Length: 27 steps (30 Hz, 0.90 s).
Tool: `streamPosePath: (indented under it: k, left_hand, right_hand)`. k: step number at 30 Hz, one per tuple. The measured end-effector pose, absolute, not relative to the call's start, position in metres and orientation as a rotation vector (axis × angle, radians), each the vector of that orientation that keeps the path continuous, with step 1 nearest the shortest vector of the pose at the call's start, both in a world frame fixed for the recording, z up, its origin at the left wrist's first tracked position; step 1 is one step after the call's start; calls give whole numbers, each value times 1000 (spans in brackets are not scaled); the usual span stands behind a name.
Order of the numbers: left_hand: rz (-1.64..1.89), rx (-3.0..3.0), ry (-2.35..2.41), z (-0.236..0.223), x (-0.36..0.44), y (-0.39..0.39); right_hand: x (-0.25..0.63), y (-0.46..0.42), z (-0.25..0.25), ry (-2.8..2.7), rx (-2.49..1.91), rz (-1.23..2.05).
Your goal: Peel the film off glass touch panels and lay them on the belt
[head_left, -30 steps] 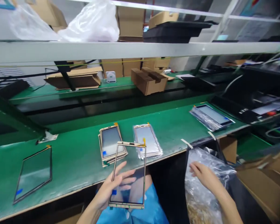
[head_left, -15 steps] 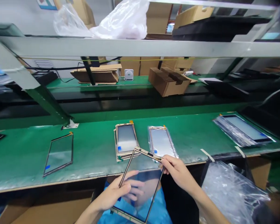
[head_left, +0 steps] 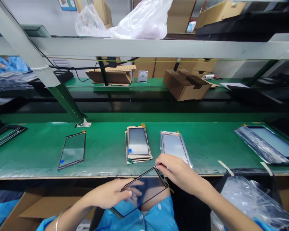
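Observation:
Over my lap, a clear glass touch panel [head_left: 150, 184] with a thin dark frame is held at a tilt. My left hand [head_left: 118, 193] grips its left edge, the thumb above and the fingers showing through the glass beneath. At the upper corner, my right hand [head_left: 170, 166] pinches the frame; its fingertips are partly hidden. Just beyond my hands lies a stack of panels [head_left: 138, 141] with beige borders and a blue tab. Right of it, a panel in clear plastic film [head_left: 174, 146] lies close behind my right hand.
A single dark-framed panel [head_left: 73, 149] lies on the green bench [head_left: 106, 144] at left. Wrapped panels [head_left: 269, 144] are piled at right. A bag of clear plastic [head_left: 250, 199] hangs from the bench edge by tape. Cardboard dividers fill a box [head_left: 186, 86] at the back.
The panel has been tipped flatter and turned, so its frame now looks dark instead of beige. My right hand has moved slightly left, still at its upper corner. The view has shifted left.

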<state>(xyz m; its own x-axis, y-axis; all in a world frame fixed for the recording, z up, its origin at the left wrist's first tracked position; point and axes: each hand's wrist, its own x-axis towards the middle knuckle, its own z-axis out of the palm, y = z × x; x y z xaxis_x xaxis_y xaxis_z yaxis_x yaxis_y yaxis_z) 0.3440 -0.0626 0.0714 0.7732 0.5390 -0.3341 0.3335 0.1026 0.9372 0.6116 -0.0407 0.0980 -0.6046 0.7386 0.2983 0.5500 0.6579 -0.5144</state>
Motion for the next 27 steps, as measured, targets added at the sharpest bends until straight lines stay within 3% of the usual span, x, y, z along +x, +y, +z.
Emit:
streamPosePath:
  k: [9, 20, 27]
  left_hand:
    - [147, 1330, 689, 59, 341, -62]
    - [171, 1570, 722, 75, 344, -62]
    - [156, 1619, 737, 78, 344, -63]
  right_hand:
    - [614, -42, 90, -2474, -910, 214]
    - [614, -42, 95, -2515, -944, 422]
    - [612, -44, 94, -2596, -886, 217]
